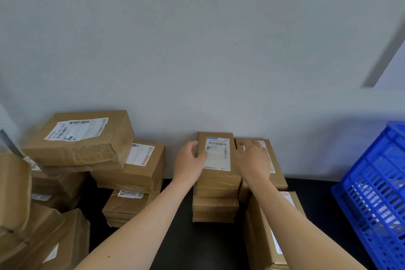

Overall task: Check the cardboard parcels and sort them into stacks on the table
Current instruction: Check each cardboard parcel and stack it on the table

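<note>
Topping the middle stack [215,204] on the black tabletop [184,237], the top parcel [219,153] points its long axis at the wall; the left grip [190,160] curls round its left edge, thumb on top; the right grip [254,160] rests flat, fingers spread, on the neighbouring parcel [276,173]; matte, boxy brown cardboard.

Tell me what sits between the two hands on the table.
The labelled top parcel of the middle stack lies between the left hand, which grips its edge, and the right hand, in the head view.
</note>
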The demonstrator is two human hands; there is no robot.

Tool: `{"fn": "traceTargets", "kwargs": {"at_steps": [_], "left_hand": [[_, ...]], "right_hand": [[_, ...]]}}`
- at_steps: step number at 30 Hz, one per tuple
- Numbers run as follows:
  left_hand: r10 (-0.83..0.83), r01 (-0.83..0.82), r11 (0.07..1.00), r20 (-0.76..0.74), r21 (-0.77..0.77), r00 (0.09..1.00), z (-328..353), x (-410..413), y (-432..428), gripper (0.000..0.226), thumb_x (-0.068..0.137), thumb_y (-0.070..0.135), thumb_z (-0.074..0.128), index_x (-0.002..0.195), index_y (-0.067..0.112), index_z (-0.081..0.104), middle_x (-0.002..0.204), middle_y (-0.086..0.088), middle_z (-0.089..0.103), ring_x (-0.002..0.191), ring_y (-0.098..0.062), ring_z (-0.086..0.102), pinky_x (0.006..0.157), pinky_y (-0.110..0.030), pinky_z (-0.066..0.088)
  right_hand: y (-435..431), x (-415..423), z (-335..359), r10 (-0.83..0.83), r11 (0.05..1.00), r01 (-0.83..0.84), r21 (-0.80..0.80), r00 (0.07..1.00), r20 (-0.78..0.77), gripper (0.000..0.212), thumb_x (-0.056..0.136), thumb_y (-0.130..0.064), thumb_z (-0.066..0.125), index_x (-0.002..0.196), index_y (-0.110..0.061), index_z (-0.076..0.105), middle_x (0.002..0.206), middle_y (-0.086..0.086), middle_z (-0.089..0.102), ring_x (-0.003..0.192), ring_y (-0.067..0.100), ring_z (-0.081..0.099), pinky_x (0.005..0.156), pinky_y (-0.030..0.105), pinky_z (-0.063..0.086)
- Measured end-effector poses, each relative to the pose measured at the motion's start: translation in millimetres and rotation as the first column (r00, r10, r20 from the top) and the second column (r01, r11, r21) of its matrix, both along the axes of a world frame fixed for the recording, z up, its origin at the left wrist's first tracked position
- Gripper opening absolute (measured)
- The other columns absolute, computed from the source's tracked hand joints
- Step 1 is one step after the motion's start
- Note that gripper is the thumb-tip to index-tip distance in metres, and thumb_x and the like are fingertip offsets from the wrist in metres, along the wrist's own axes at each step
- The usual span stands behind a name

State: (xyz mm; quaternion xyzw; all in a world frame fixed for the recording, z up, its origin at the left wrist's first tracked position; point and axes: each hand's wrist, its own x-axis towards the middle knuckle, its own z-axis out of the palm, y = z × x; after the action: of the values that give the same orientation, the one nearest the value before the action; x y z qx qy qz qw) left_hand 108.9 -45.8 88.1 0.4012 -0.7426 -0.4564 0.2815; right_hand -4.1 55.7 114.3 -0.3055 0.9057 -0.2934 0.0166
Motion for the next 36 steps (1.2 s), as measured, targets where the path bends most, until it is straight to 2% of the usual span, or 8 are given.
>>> {"fn": "traceTargets", "kwargs": {"at_steps": [4,11,17,20,22,25,30,36], "left_hand": [[0.054,-0.056,0.993,-0.021,-0.099,0.998,21.1,17.6,-7.5,0.032,0.093,0.024,0.056,0.125,0.023,0.054,0.125,0.008,0.056,0.111,-0.008,0.052,0.089,-0.023,0.041],[0.208,-0.219,0.961,-0.082,-0.168,0.975,48.8,75.6,-22.5,0.026,0.091,0.016,0.056,0.115,0.024,0.058,0.114,0.012,0.057,0.097,-0.005,0.053,0.080,-0.022,0.042],[0.327,-0.340,0.916,-0.094,-0.213,0.940,63.7,130.8,-34.4,0.022,0.092,0.017,0.057,0.112,0.024,0.062,0.108,0.014,0.061,0.097,-0.005,0.055,0.075,-0.017,0.040],[0.377,-0.385,0.895,-0.083,-0.225,0.923,68.4,165.9,-37.3,0.018,0.089,0.017,0.058,0.103,0.027,0.064,0.101,0.015,0.062,0.089,-0.002,0.055,0.067,-0.012,0.037],[0.398,-0.403,0.884,-0.070,-0.238,0.915,69.9,187.5,-39.4,0.019,0.087,0.015,0.058,0.100,0.029,0.064,0.101,0.015,0.063,0.091,-0.004,0.056,0.070,-0.017,0.040],[0.436,-0.435,0.859,-0.059,-0.270,0.898,72.0,219.5,-39.7,0.021,0.085,0.015,0.059,0.096,0.033,0.062,0.102,0.015,0.063,0.094,-0.006,0.057,0.076,-0.024,0.042],[0.517,-0.501,0.811,-0.030,-0.302,0.856,69.1,275.1,-43.9,0.021,0.085,0.014,0.060,0.100,0.028,0.064,0.106,0.014,0.058,0.101,-0.008,0.054,0.077,-0.023,0.038],[0.622,-0.582,0.730,-0.005,-0.358,0.783,62.0,332.4,-50.6,0.025,0.083,0.017,0.062,0.106,0.029,0.061,0.119,0.007,0.057,0.113,-0.013,0.051,0.087,-0.026,0.040]], "right_hand": [[-21.4,29.8,15.6,0.159,0.984,-0.157,-0.087,0.987,0.017,0.034,0.092,-0.020,0.048,0.124,-0.020,0.059,0.126,0.002,0.056,0.113,0.023,0.051,0.092,0.036,0.045],[-56.1,91.0,36.8,0.352,0.928,-0.336,-0.159,0.933,0.081,0.036,0.086,-0.013,0.048,0.119,-0.022,0.060,0.111,0.002,0.063,0.101,0.025,0.059,0.082,0.036,0.050],[-76.1,144.3,43.6,0.468,0.876,-0.443,-0.193,0.877,0.110,0.032,0.086,-0.018,0.050,0.114,-0.025,0.063,0.111,-0.002,0.065,0.084,0.015,0.059,0.061,0.024,0.039],[-85.7,178.9,46.0,0.540,0.836,-0.510,-0.203,0.830,0.140,0.029,0.088,-0.020,0.051,0.113,-0.025,0.063,0.114,-0.003,0.064,0.092,0.016,0.060,0.066,0.024,0.041],[-91.0,200.5,48.2,0.582,0.810,-0.545,-0.217,0.796,0.170,0.029,0.088,-0.021,0.050,0.113,-0.024,0.064,0.111,-0.002,0.065,0.096,0.016,0.061,0.070,0.024,0.043],[-98.0,230.6,45.9,0.642,0.765,-0.592,-0.253,0.732,0.228,0.030,0.087,-0.021,0.049,0.113,-0.024,0.064,0.100,-0.006,0.067,0.087,0.009,0.060,0.069,0.024,0.043],[-107.8,282.4,35.7,0.711,0.703,-0.659,-0.269,0.634,0.304,0.037,0.090,-0.026,0.054,0.127,-0.020,0.056,0.124,-0.004,0.061,0.113,0.013,0.055,0.082,0.022,0.039],[-113.0,327.2,27.9,0.703,0.700,-0.662,-0.267,0.572,0.422,0.056,0.094,-0.041,0.052,0.143,-0.020,0.036,0.138,0.003,0.049,0.126,0.020,0.046,0.086,0.024,0.035]]}}
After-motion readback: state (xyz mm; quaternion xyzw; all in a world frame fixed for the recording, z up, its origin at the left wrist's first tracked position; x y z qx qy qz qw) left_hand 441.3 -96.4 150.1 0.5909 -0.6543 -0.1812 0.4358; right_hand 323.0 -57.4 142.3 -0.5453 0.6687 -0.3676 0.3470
